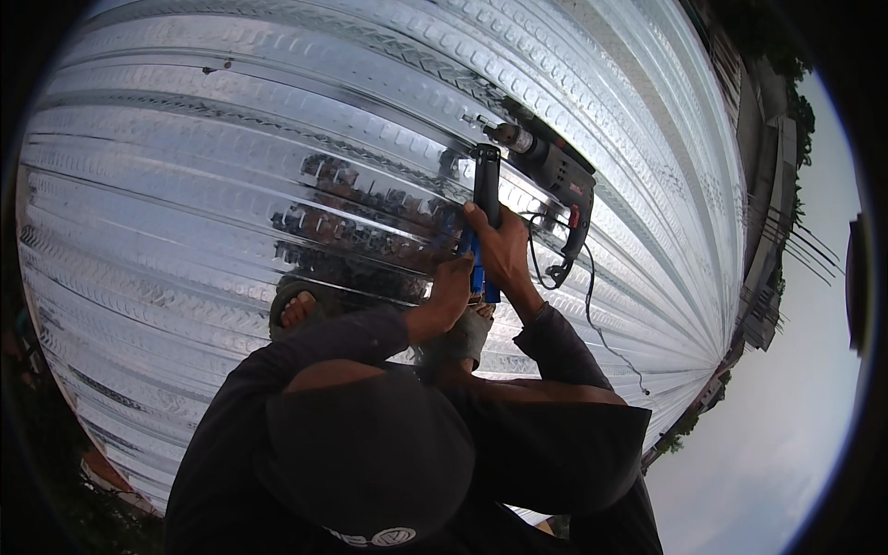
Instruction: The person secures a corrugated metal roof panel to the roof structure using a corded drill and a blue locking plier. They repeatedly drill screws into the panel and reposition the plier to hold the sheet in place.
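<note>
A long black and blue hand tool [487, 176] stands lengthwise in front of me, its black end pointing away. My right hand [506, 248] is closed around its middle, the thumb lying along the shaft. Lower down, my left hand [448, 294] is closed at the blue part near the tool's close end; its fingertips are partly hidden. Just beyond the tool and to the right, a dark power drill [560, 176] lies on its side on ribbed metal sheeting [370, 102]. Neither hand touches the drill.
The drill's black cord [592, 314] trails toward me over the raised ribs. My sandalled foot [296, 310] rests on the sheeting at left, and the other is behind my hands. Small bits [219, 67] lie at far left. The sheeting's edge and protruding rods [805, 240] are at right.
</note>
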### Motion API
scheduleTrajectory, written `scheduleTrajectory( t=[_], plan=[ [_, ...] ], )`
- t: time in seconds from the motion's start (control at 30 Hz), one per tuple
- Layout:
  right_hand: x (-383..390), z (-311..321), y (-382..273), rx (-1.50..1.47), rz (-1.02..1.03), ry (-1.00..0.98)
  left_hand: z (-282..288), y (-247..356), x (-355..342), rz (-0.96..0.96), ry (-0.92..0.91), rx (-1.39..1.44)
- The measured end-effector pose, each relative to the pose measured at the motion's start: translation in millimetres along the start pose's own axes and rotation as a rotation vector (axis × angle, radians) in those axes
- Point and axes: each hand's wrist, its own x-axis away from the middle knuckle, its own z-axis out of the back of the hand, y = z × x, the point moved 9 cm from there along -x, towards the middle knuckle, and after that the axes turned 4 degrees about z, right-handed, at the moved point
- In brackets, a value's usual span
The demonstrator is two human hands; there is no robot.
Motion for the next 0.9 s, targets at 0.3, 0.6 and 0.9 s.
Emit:
scheduleTrajectory(
  t=[0.3,0.6,0.9],
  plan=[
    [-5,-17,19,0.238,0.122,0.225,11,-10,-12,-0.204,0.001,-0.207],
    [0,-13,6,0.333,0.093,0.206,5,-1,-2,-0.102,0.037,0.042],
    [-30,30,-49,0.393,0.174,-0.226,8,2,-3,-0.167,0.03,-0.14]
  ],
)
